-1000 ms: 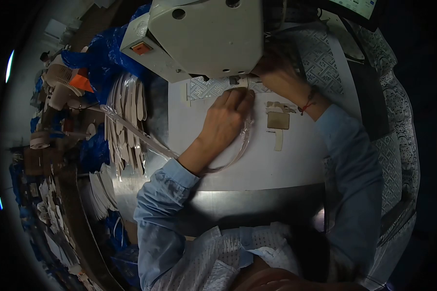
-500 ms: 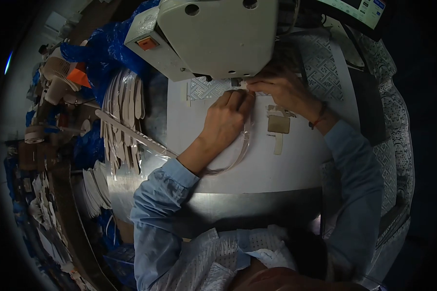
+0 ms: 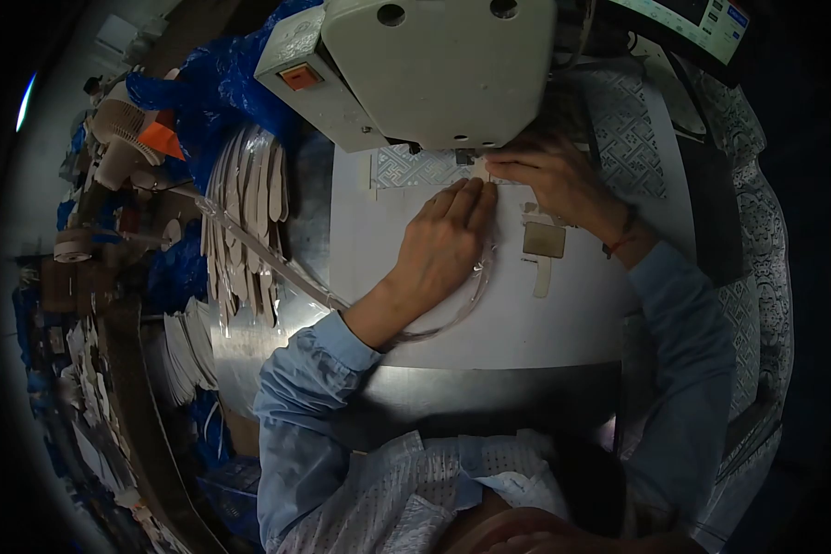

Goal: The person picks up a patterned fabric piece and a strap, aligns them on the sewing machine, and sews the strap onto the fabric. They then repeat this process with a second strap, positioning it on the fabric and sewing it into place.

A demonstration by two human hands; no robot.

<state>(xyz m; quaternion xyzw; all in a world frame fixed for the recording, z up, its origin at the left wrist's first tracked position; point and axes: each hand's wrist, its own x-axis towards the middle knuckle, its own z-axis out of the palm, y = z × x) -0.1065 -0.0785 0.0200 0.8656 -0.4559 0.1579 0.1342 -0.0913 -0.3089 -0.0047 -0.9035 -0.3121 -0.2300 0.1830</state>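
A sewing machine head (image 3: 439,78) stands over the white work surface (image 3: 415,346), with its presser foot (image 3: 464,158) low in front. My left hand (image 3: 445,229) lies just before the foot, fingers together and pressed down on a thin, see-through pinkish strip (image 3: 480,277). That strip curves back from the fingertips toward my left wrist. Beside the foot on the right, my right hand (image 3: 563,180) has its fingers closed near a small pale piece (image 3: 481,170); what they grip is hidden. A square brass-coloured plate (image 3: 544,240) lies below my right hand.
Bundled beige strips (image 3: 245,226) in clear wrap lie at left, crossed by a long strip (image 3: 268,254). Behind them are blue plastic (image 3: 235,83) and a small fan (image 3: 120,125). Patterned sheet (image 3: 630,138) lies at right, below a screen (image 3: 692,23).
My left fingers have straightened and lie flatter, drawn slightly back from the foot. My right hand stays beside the foot. The whole view has shifted a little.
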